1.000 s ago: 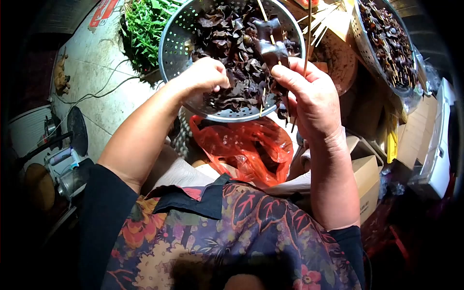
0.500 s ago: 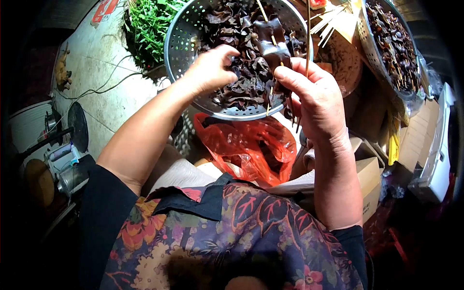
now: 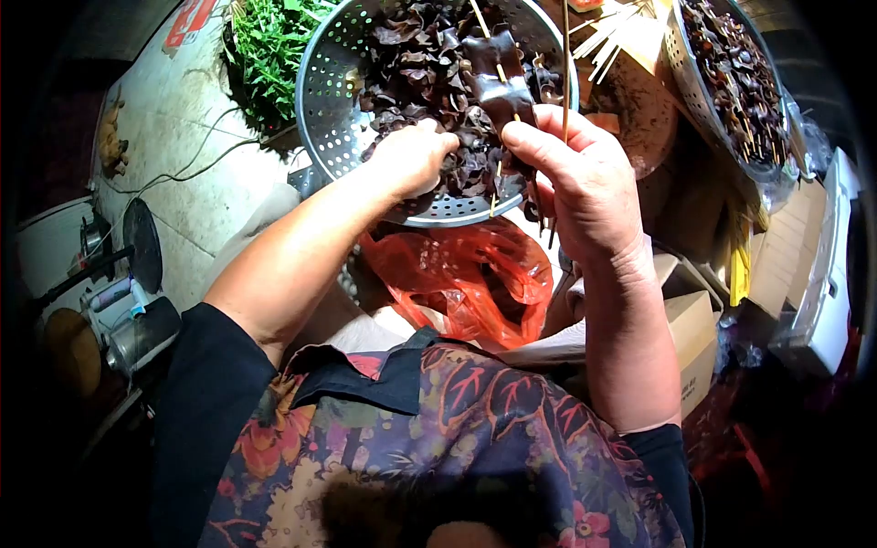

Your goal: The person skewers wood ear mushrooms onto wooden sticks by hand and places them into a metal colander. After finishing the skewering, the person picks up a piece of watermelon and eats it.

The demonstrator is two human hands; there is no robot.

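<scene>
Grip of the right hand is clamped on a fungus skewer, held above the metal colander. The left hand curls into the fungus pile there; its grip is hidden, so I cannot tell. A red bag lies below.

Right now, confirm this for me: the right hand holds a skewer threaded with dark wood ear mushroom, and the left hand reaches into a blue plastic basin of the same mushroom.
The container is wrong. The head view shows the left hand reaching into a perforated metal colander, not a blue plastic basin. The rest stands: the right hand holds a skewer threaded with dark wood ear mushroom, and the colander holds the same mushroom.
</scene>
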